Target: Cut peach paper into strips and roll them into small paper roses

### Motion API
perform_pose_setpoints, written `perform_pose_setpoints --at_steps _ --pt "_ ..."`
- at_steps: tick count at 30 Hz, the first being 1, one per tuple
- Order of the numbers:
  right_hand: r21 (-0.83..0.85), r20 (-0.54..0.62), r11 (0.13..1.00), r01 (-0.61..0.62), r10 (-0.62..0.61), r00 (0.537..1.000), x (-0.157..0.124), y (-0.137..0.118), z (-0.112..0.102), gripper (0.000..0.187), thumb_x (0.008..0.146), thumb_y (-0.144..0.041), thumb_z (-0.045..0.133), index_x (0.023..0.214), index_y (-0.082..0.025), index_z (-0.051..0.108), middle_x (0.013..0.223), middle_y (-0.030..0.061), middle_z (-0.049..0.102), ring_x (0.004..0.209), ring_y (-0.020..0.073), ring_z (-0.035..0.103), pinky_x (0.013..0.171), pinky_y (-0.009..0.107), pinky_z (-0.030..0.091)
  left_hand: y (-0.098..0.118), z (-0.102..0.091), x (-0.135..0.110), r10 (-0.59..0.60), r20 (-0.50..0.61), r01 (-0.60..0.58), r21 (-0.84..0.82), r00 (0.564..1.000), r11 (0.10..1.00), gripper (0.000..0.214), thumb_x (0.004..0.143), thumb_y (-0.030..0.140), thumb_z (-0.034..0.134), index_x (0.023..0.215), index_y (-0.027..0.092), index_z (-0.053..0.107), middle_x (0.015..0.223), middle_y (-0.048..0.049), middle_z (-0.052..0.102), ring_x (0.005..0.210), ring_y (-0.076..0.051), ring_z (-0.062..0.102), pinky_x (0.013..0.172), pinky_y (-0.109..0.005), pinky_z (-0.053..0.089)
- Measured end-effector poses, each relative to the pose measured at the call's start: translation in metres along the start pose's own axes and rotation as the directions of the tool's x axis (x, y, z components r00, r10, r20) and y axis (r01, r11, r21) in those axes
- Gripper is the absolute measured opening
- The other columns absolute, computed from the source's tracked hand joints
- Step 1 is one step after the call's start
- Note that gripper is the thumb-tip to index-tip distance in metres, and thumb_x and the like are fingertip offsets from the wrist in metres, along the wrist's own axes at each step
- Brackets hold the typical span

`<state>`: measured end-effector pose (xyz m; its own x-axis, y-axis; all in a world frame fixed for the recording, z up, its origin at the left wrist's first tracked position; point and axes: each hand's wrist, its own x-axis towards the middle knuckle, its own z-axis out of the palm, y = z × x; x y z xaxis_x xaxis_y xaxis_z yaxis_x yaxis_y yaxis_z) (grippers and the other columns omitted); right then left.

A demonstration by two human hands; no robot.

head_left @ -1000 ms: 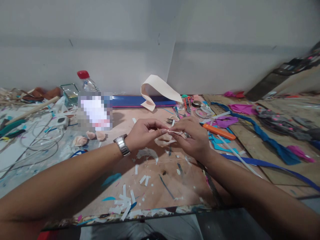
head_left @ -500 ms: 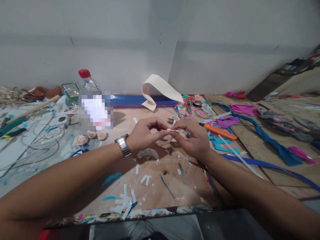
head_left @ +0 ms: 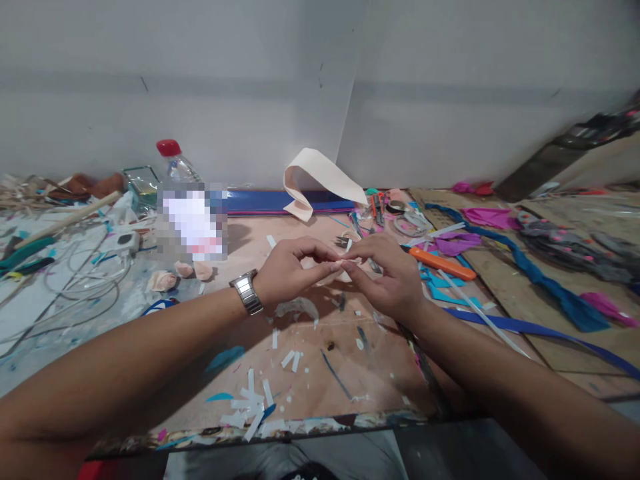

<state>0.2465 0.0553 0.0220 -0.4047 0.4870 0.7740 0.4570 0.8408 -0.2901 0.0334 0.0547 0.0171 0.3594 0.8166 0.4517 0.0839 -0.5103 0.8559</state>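
My left hand (head_left: 307,267), below a wrist with a metal watch (head_left: 247,292), pinches a small pale cream piece (head_left: 341,263) between thumb and fingertips. From the other side my right hand (head_left: 384,273) pinches the same piece, so the fingertips of both hands meet. Most of the piece is hidden by the fingers, and its exact kind does not show. Just behind the hands lie metal tool tips (head_left: 343,241). An orange-handled cutter (head_left: 441,263) rests right of my right hand. Pale peach flower-like pieces (head_left: 163,281) sit to the left.
A curled cream strip (head_left: 320,163) stands at the back on blue sheets (head_left: 250,202). A red-capped bottle (head_left: 173,157) is behind a blurred phone-like screen (head_left: 193,223). White paper strips (head_left: 250,400) litter the front. Blue ribbon (head_left: 530,267) and cardboard (head_left: 530,347) lie right.
Both hands stay nearly in place, fingertips together. The fingers have shifted slightly around the pale piece, and the view has moved a little.
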Motion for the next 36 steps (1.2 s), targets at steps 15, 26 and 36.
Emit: perform_pose_setpoints --at_steps 15,26,36 --pt "0.027 0.004 0.999 -0.028 0.028 1.000 -0.0002 -0.0001 -0.0008 0.003 0.092 -0.026 0.070 0.091 -0.024 0.067 0.086 0.0051 0.073 0.082 0.0226 0.067 0.080 0.041 0.050 -0.0049 0.0006 0.0011 -0.021 -0.002 0.021 0.010 1.000 1.000 0.028 0.088 0.042 0.075 0.098 0.015 0.076 0.097 -0.0082 0.077 0.085 -0.015 0.069 0.079 -0.027 0.054" --pt "-0.004 0.013 1.000 -0.008 0.008 1.000 0.0004 0.0017 -0.0002 0.007 0.092 -0.028 0.069 0.089 -0.025 0.064 0.083 0.0036 0.072 0.080 0.0222 0.066 0.080 0.041 0.049 0.0018 0.0032 -0.0012 -0.020 -0.014 0.020 0.024 1.000 1.000 0.027 0.088 0.042 0.075 0.099 0.019 0.080 0.102 -0.0090 0.080 0.093 -0.019 0.073 0.085 -0.030 0.058" --pt "0.011 0.030 0.999 -0.034 0.033 0.999 -0.0032 0.0030 0.0036 0.009 0.094 -0.030 0.068 0.089 -0.024 0.064 0.084 0.0040 0.071 0.083 0.0227 0.066 0.081 0.042 0.048 -0.0022 0.0056 -0.0001 0.067 -0.030 -0.067 -0.001 0.997 0.998 0.017 0.088 0.034 0.076 0.098 0.020 0.081 0.102 -0.0083 0.079 0.094 -0.017 0.072 0.085 -0.030 0.057"
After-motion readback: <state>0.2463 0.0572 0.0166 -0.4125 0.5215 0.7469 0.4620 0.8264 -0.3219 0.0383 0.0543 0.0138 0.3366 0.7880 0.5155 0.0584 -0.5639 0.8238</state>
